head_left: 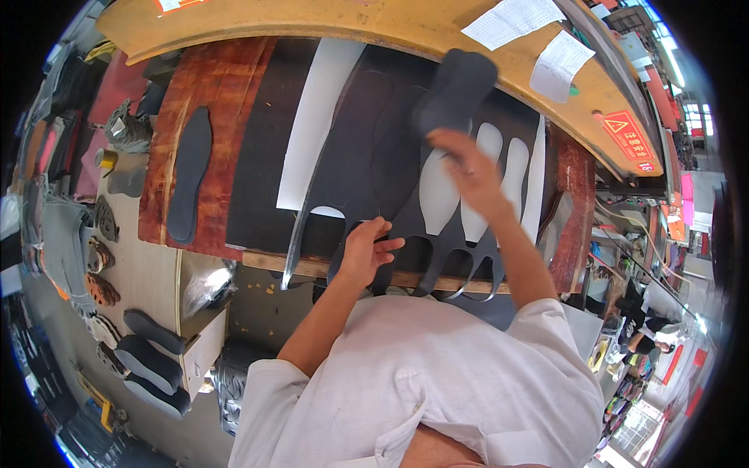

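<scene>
My right hand (470,175), blurred by motion, grips the lower end of a dark insole (459,82). That insole is held up above a black sheet (355,152) with insole-shaped outlines in it. Through several openings at the sheet's right side, white (438,191) shows from beneath. The sheet's near edge has cut-away strips (447,253) hanging past the board. My left hand (367,251) is by that near edge, fingers apart and curled slightly, with nothing seen in it. Another dark insole (189,175) lies alone on the red-brown board at the left.
A yellow machine beam (312,19) spans the far side, with papers (562,66) and a red warning label (626,140) on it. The red-brown board (211,86) lies under the sheets. Stacked insoles (148,363) and metal cutting dies (101,288) sit on the left side table.
</scene>
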### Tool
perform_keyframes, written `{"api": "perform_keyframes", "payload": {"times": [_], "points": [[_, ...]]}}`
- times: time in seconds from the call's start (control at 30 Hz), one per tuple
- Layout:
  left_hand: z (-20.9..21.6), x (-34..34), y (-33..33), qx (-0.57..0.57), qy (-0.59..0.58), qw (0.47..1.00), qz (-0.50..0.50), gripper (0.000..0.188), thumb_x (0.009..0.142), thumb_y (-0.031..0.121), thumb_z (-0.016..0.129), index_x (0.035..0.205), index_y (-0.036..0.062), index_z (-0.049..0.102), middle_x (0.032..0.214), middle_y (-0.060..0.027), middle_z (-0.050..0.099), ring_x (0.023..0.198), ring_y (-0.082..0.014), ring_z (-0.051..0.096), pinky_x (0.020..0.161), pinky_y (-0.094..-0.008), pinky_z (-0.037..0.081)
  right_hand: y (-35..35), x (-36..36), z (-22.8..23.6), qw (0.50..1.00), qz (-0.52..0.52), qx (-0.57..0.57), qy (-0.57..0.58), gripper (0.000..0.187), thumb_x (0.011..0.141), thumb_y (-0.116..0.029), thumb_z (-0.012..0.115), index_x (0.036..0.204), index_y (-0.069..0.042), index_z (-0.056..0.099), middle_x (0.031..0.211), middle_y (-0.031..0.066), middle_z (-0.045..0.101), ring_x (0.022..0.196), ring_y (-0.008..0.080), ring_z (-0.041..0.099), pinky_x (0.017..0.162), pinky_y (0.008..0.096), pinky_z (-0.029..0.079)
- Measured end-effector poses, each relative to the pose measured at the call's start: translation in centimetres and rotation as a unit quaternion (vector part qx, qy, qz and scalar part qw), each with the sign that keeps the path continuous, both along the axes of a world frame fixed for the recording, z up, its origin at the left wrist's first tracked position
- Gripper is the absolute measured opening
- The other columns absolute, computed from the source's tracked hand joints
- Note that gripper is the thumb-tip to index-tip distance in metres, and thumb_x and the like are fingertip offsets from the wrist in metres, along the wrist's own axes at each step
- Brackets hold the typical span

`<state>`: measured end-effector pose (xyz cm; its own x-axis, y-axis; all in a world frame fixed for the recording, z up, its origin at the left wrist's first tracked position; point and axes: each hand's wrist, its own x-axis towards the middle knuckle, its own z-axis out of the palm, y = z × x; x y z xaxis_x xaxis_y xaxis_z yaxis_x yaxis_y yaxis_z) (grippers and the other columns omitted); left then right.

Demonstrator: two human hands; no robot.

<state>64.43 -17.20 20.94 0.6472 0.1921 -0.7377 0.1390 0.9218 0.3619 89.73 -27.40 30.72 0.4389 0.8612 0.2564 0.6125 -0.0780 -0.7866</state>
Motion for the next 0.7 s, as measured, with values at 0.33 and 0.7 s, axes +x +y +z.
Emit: {"api": "perform_keyframes", "payload": {"times": [0.33,0.7], "points": [[0.7,-0.8,0.1,-0.040,-0.012,0.999,-0.027,0.028,0.107,0.034,0.067,0.122,0.0097,0.068,0.124,-0.0036,0.066,0.099,-0.0273,0.079,0.064,-0.0349,0.059,-1.4,-5.2,-10.4,0.994,0.050,-0.097,0.006,0.034,0.104,-0.014,0.072,0.137,-0.007,0.069,0.147,0.0124,0.069,0.149,0.0343,0.055,0.131,0.0545,0.034],[-1.9,-2.0,-0.8,-0.155,0.034,0.987,0.010,0.032,0.107,0.035,0.071,0.123,0.0093,0.065,0.111,-0.0075,0.070,0.089,-0.0230,0.077,0.069,-0.0363,0.064,-2.5,-6.3,-9.4,0.990,0.060,-0.123,0.030,0.032,0.106,-0.016,0.069,0.138,-0.009,0.069,0.147,0.0113,0.069,0.148,0.0333,0.057,0.133,0.0517,0.033]]}}
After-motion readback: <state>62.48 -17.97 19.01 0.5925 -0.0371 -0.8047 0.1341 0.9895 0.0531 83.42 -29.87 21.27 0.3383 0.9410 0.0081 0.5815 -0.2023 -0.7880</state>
